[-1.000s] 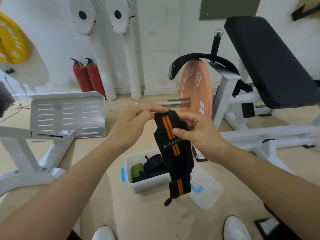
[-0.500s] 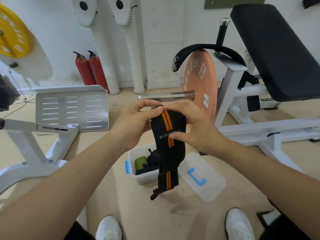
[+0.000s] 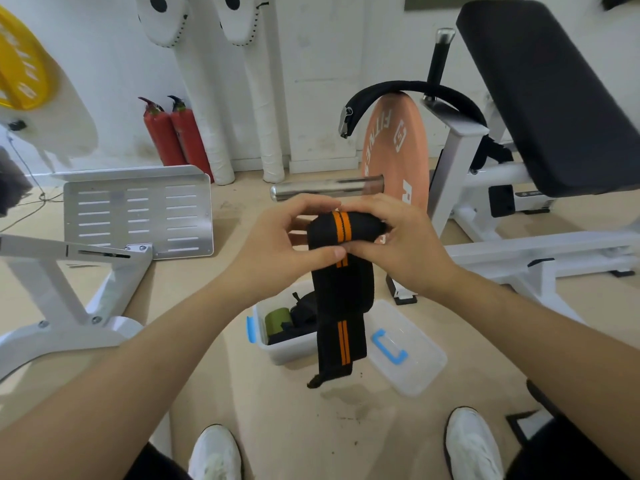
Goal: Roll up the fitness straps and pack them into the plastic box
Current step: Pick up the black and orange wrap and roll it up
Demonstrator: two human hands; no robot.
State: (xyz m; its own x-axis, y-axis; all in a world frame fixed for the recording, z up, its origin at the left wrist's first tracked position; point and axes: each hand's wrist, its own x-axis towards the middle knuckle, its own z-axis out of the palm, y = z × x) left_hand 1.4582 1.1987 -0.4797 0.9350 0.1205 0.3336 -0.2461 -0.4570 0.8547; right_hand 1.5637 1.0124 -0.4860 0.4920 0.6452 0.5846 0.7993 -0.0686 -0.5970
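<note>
A black fitness strap (image 3: 341,299) with two orange stripes hangs in front of me, its top end rolled over. My left hand (image 3: 277,251) pinches the roll from the left with thumb and fingers. My right hand (image 3: 398,244) grips it from the right. The loose tail dangles down over the clear plastic box (image 3: 287,348) on the floor, which has a blue latch and holds a green roll (image 3: 277,320) and black straps (image 3: 304,311). The strap hides the box's right side.
The box's clear lid (image 3: 408,348) with a blue handle lies right of the box. A weight bench (image 3: 540,98), an orange plate (image 3: 394,143) on a steel bar, a white machine frame (image 3: 69,271) and a metal footplate (image 3: 138,213) surround the spot. My white shoes (image 3: 471,445) stand below.
Both hands have rolled the strap's top end further down; the printed brand name is now wound inside. The hanging tail is shorter. My view has tilted slightly downward.
</note>
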